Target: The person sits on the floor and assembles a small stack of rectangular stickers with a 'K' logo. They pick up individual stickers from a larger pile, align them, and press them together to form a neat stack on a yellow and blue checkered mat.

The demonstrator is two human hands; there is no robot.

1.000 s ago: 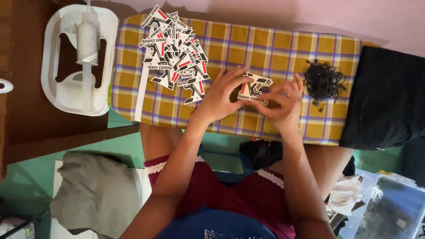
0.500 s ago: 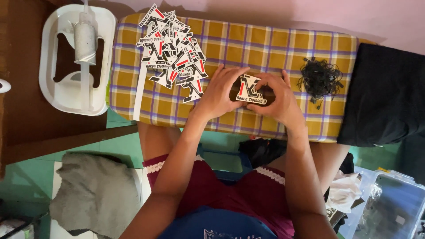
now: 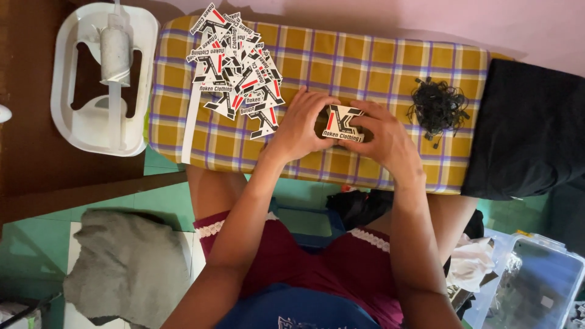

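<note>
Between both hands, a small stack of black, white and red tags [image 3: 341, 123] sits on the yellow checked cushion [image 3: 378, 67], with the left hand [image 3: 301, 125] and right hand [image 3: 384, 143] fingers closed on its two ends. Left of the fingers lies a loose heap of like tags [image 3: 234, 67]; right of them, well apart, a tangle of black strings [image 3: 437, 108] beside a black cloth [image 3: 530, 128].

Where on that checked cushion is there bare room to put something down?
The checked cushion is bare along its far edge, between the heap of tags and the tangle of black strings. A smaller bare patch lies at the near left corner, below the heap. The middle is crowded: the left hand and right hand hold a tag there.
</note>
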